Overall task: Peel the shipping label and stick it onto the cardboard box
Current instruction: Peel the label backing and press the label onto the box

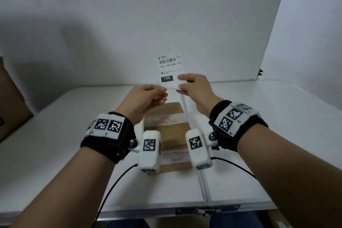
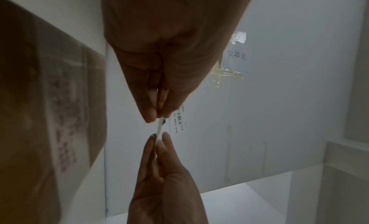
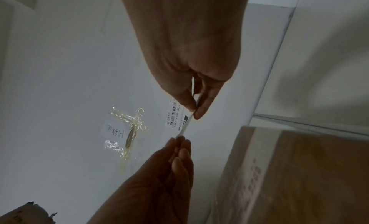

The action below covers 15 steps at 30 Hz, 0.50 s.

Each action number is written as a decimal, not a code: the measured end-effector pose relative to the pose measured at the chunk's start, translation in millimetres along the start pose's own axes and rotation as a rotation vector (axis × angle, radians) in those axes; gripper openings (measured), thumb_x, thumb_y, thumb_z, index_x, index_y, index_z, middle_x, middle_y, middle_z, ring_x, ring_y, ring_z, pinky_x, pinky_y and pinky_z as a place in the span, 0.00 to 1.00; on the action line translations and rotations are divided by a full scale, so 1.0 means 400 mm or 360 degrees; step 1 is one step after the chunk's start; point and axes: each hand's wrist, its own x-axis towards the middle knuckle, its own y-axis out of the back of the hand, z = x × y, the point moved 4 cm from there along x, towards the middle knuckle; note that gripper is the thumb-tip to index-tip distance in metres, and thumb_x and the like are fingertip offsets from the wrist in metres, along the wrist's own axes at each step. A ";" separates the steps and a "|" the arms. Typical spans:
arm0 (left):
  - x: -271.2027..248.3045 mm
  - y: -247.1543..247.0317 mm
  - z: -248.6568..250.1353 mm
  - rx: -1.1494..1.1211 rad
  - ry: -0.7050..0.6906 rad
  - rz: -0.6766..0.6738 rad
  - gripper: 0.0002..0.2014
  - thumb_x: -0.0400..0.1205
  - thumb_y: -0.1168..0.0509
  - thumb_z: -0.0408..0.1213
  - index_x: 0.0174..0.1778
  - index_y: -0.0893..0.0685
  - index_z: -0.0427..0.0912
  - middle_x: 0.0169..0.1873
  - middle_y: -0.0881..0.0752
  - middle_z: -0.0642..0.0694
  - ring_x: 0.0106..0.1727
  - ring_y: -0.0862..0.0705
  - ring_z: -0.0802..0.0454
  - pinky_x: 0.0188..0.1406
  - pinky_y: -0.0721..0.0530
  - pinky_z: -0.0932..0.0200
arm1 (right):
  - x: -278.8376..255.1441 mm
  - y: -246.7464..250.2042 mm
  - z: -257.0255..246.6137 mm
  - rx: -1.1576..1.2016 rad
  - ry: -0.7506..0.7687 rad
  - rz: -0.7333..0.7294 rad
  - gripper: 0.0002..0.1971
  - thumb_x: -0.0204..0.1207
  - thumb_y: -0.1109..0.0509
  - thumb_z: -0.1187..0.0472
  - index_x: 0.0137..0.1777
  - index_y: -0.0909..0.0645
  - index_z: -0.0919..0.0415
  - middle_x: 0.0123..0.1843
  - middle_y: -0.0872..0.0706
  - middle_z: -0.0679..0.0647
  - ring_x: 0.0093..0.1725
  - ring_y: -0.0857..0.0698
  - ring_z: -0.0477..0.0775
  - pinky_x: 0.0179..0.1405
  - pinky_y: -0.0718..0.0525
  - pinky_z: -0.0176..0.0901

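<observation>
A white shipping label [image 1: 169,65] with a barcode and a black "15H" block is held upright in the air above the table's far side. My left hand [image 1: 164,90] pinches its lower left edge between thumb and fingers. My right hand [image 1: 180,82] pinches its lower right corner. The wrist views show the sheet edge-on [image 2: 159,127] [image 3: 186,124], stretched between my left hand [image 2: 156,116] [image 3: 179,139] and my right hand [image 2: 159,137] [image 3: 194,112]. The brown cardboard box [image 1: 167,127] [image 3: 299,172] lies flat on the table below my wrists, with pale tape bands across it.
A larger cardboard box [image 1: 11,102] stands at the left table edge. A handwritten note [image 2: 236,58] [image 3: 116,130] is taped to the white back wall. A white panel [image 1: 305,24] closes the right side. A seam [image 1: 201,181] runs down the white table [image 1: 259,135].
</observation>
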 end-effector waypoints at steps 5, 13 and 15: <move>-0.026 0.021 -0.029 -0.0049 0.0042 0.0041 0.09 0.78 0.30 0.36 0.46 0.13 0.32 0.36 0.11 0.41 0.29 0.14 0.55 0.36 0.13 0.68 | -0.024 -0.015 0.014 -0.0105 0.0071 0.0020 0.19 0.73 0.32 0.79 0.63 0.16 0.67 0.67 0.19 0.62 0.61 0.13 0.59 0.59 0.11 0.45; -0.060 0.028 -0.034 -0.0114 -0.0021 0.0077 0.10 0.78 0.31 0.32 0.50 0.15 0.28 0.36 0.12 0.41 0.25 0.16 0.59 0.33 0.14 0.69 | -0.058 -0.014 -0.005 -0.0512 0.0164 0.0035 0.19 0.75 0.30 0.70 0.65 0.17 0.59 0.70 0.23 0.55 0.69 0.22 0.56 0.68 0.21 0.44; -0.070 0.033 -0.040 -0.0105 -0.0015 0.0070 0.10 0.78 0.32 0.32 0.49 0.14 0.29 0.36 0.12 0.41 0.26 0.16 0.58 0.33 0.14 0.69 | -0.069 -0.010 -0.022 -0.0835 0.0325 0.0090 0.17 0.75 0.29 0.66 0.63 0.16 0.53 0.74 0.27 0.52 0.73 0.30 0.54 0.68 0.29 0.41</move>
